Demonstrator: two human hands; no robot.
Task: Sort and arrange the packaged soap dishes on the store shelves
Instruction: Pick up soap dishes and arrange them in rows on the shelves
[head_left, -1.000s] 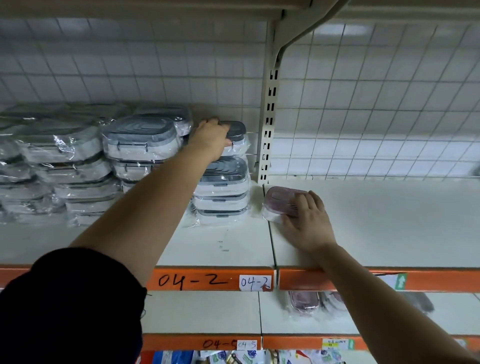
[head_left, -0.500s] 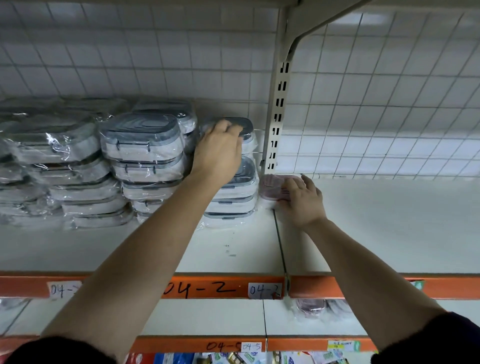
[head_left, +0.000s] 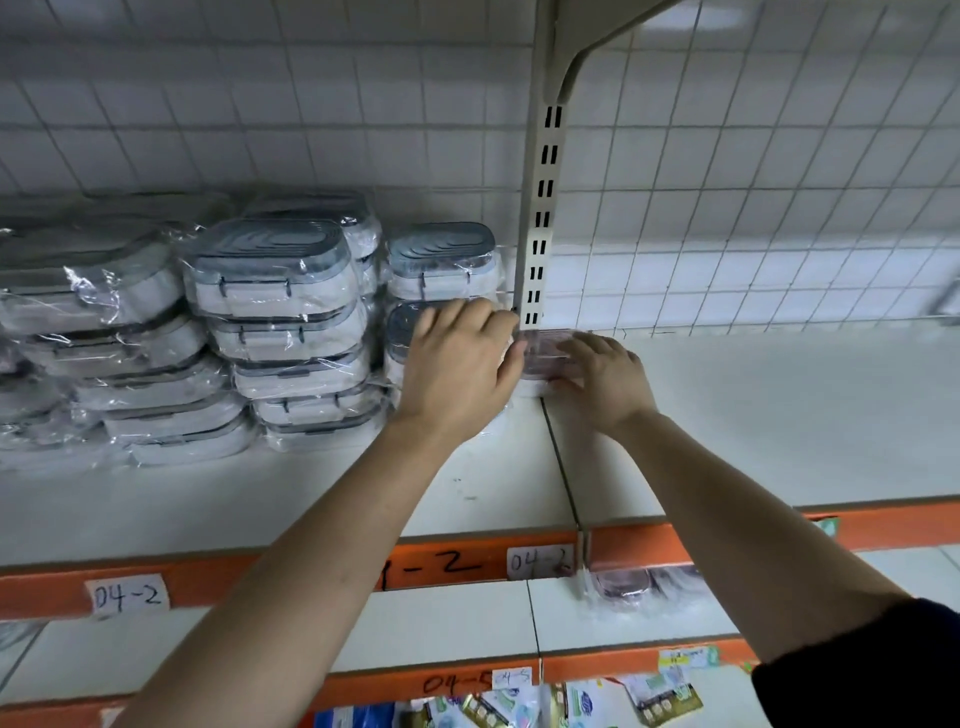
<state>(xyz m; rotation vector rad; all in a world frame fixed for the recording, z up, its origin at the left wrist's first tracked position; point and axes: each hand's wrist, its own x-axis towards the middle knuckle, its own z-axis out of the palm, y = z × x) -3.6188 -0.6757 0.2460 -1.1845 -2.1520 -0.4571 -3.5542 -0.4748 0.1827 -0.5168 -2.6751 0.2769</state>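
Several stacks of white oval soap dishes with grey lids (head_left: 270, 270), each wrapped in clear plastic film, stand on the white metal shelf (head_left: 779, 415). They fill its left part up to the cream slotted upright post (head_left: 540, 223). The rightmost stack stands just beside this post, and its top dish (head_left: 441, 260) is free.

The left hand (head_left: 457, 374) reaches to this stack with its back toward the camera. Its fingers lie, slightly bent, on the second dish from the top. The hand itself hides the contact, so I cannot tell if it grips this dish or only rests on it.

A single pink transparent soap dish in clear film (head_left: 545, 348) lies flat on the shelf at the foot of the post, on its right side, close to the grey stack. The right hand (head_left: 608, 384) lies on top of it, the fingers almost straight and spread over the lid, and nothing is closed inside the hand. The two hands are very near each other.

Behind the shelf is a white wire grid panel (head_left: 779, 208). The front edge carries an orange strip (head_left: 208, 584) with a paper label reading "04-2" (head_left: 127, 596). One more wrapped pink dish (head_left: 623, 582) lies on the shelf below.
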